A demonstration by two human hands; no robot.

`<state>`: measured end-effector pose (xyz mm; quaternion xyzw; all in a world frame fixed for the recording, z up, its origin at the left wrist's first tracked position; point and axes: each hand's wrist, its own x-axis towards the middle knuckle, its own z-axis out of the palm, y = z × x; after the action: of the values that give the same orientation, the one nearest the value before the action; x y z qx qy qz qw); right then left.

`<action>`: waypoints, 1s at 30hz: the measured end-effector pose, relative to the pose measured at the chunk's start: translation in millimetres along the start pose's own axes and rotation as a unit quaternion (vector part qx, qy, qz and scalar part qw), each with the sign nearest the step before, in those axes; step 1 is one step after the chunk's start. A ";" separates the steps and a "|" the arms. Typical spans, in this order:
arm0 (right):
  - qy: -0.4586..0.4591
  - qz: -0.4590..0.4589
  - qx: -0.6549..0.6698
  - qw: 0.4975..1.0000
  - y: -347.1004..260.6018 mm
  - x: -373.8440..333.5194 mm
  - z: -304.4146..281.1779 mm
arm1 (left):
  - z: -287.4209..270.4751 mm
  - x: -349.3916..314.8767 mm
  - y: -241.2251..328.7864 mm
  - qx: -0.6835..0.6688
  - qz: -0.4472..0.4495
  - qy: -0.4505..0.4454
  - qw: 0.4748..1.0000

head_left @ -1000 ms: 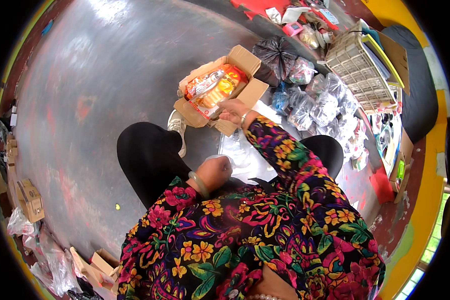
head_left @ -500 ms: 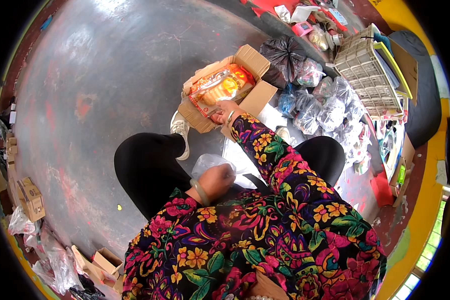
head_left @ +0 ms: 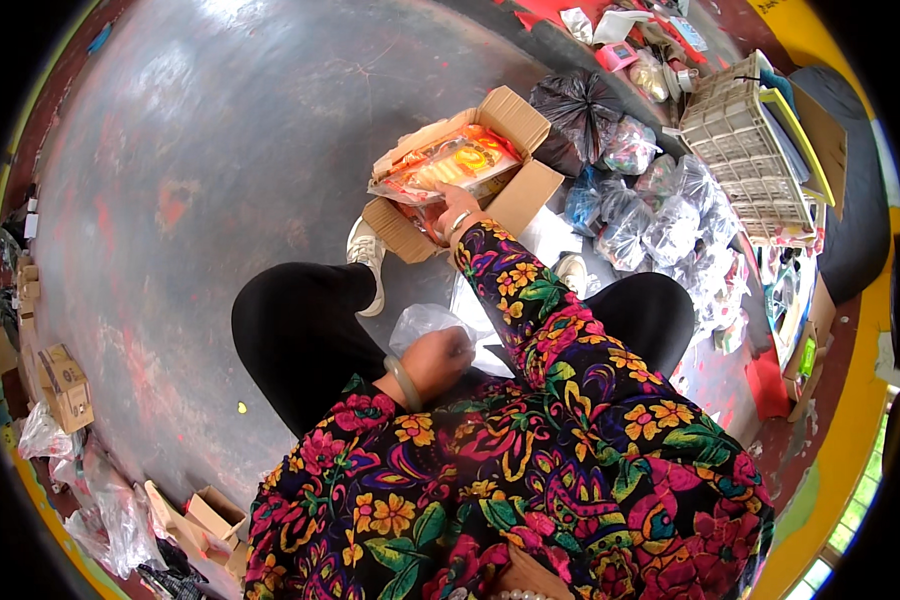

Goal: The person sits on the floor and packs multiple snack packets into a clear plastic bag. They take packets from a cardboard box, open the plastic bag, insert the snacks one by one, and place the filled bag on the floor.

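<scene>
An open cardboard box point(head_left: 525, 198) sits on the floor in front of me, its flaps folded out. Inside lie orange-and-red printed plastic packets point(head_left: 450, 165). My right hand point(head_left: 457, 210) reaches over the box's near side, fingers closed on the near edge of the top packet, which tilts up a little. Close to my lap, my left hand point(head_left: 438, 360) is closed around a clear plastic bag point(head_left: 420, 322). The bag bunches out beyond the fingers. A white sheet-like thing partly shows below my right forearm.
Right of the box lie a black garbage bag point(head_left: 575, 115) and several filled clear bags point(head_left: 670, 230). A pale plastic crate point(head_left: 745, 150) stands behind them. Small cartons point(head_left: 65, 390) and loose plastic point(head_left: 120, 520) line the left wall. My shoes point(head_left: 366, 262) flank the box.
My right hand has shifted up onto the packet, whose near edge has risen and slid slightly left. My left hand stays with the clear bag. The view has moved slightly.
</scene>
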<state>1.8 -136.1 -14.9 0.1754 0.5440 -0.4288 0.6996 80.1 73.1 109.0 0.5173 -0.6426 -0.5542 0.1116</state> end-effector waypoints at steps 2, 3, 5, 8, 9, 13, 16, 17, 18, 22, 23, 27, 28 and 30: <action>-0.008 -0.008 -0.024 1.000 -16.1 1.4 -3.1 | 1.4 2.5 1.7 0.012 0.016 -0.001 1.000; -0.011 -0.013 -0.035 0.999 -24.8 1.1 -6.4 | 2.1 3.6 2.8 0.018 0.025 -0.002 1.000; -0.061 0.023 -0.053 0.996 -36.1 -26.2 -5.5 | 3.2 2.5 1.8 0.018 0.024 0.005 1.000; -0.194 0.015 -0.101 0.976 -63.6 -73.5 -12.5 | 7.2 3.4 0.3 0.037 0.024 0.022 0.999; -0.231 -0.019 -0.148 0.961 -77.5 -104.9 -11.6 | 8.1 2.7 0.1 0.049 0.025 0.029 0.998; -0.374 -0.113 -0.192 0.900 -143.1 -211.2 -20.8 | 6.6 1.5 5.3 -0.062 -0.014 0.035 0.997; -0.321 -0.255 -0.214 0.887 -198.7 -255.4 -62.1 | 2.5 8.3 17.4 -0.254 -0.083 -0.013 0.964; -0.297 -0.298 -0.214 0.882 -217.8 -262.5 -80.9 | -0.1 8.6 21.5 -0.279 -0.098 -0.015 0.955; -0.276 -0.315 -0.207 0.884 -233.3 -269.4 -103.8 | -2.4 6.3 27.9 -0.303 -0.115 -0.019 0.946; -0.145 -0.437 -0.119 0.879 -274.7 -270.3 -199.2 | -1.2 9.3 27.1 -0.376 -0.113 -0.021 0.920; -0.095 -0.484 -0.085 0.866 -284.9 -260.5 -233.9 | 0.9 11.7 22.9 -0.364 -0.102 -0.024 0.926; 0.022 -0.545 0.055 0.836 -292.3 -235.0 -353.1 | 3.8 16.4 24.2 -0.312 -0.094 -0.013 0.945; 0.045 -0.535 0.089 0.839 -283.4 -236.9 -365.7 | 3.1 17.6 25.6 -0.293 -0.094 -0.006 0.952; 0.058 -0.524 0.151 0.836 -280.5 -226.6 -398.7 | 8.9 23.5 23.1 -0.227 -0.070 0.026 0.971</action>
<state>-472.6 80.3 115.5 -0.0080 0.5222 -0.7975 0.3021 50.8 56.4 114.8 0.5367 -0.4593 -0.6779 0.2037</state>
